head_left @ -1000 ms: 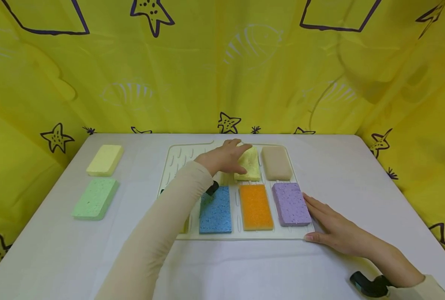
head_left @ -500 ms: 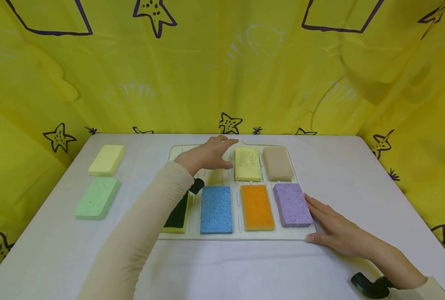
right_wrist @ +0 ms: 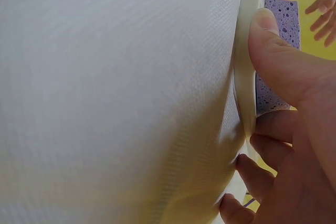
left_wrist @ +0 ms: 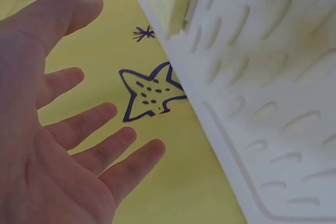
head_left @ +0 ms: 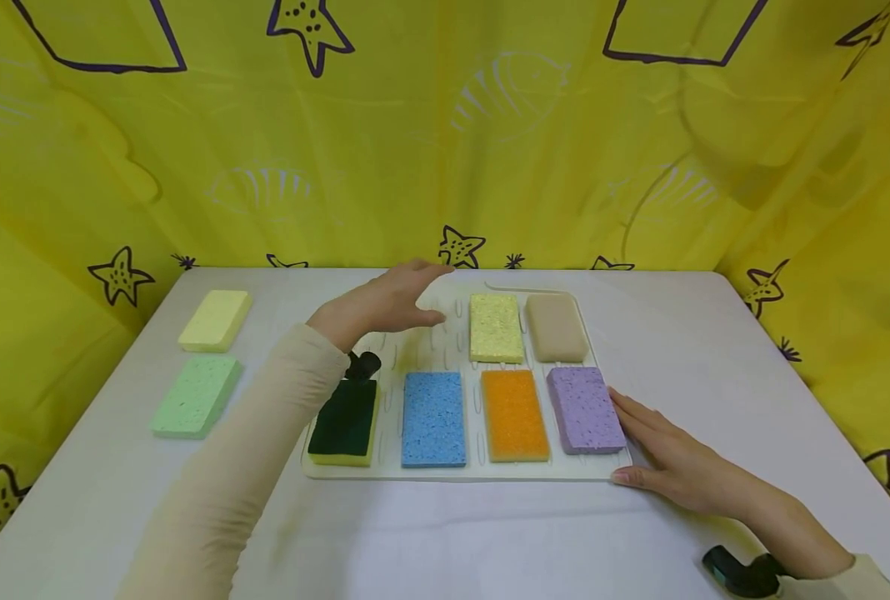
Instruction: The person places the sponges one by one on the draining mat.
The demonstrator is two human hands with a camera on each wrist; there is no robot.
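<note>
A white ribbed tray (head_left: 430, 337) lies mid-table. It carries a speckled yellow sponge (head_left: 496, 327), a beige one (head_left: 556, 327), a purple one (head_left: 585, 409), an orange one (head_left: 514, 414), a blue one (head_left: 433, 417) and a black-topped yellow one (head_left: 344, 422). My left hand (head_left: 385, 302) hovers over the tray's bare back-left part, fingers spread and holding nothing (left_wrist: 68, 129). My right hand (head_left: 662, 454) lies flat at the tray's front-right corner, thumb against the rim (right_wrist: 245, 82) beside the purple sponge (right_wrist: 281, 51).
A pale yellow sponge (head_left: 216, 320) and a green sponge (head_left: 196, 395) lie on the white table (head_left: 715, 350) to the left of the tray. A yellow curtain with star prints (head_left: 445, 133) closes in the back and both sides.
My left hand let go of the speckled yellow sponge, which now lies flat on the tray, and drew back to the left. The black-topped sponge came into view. The right hand stayed put.
</note>
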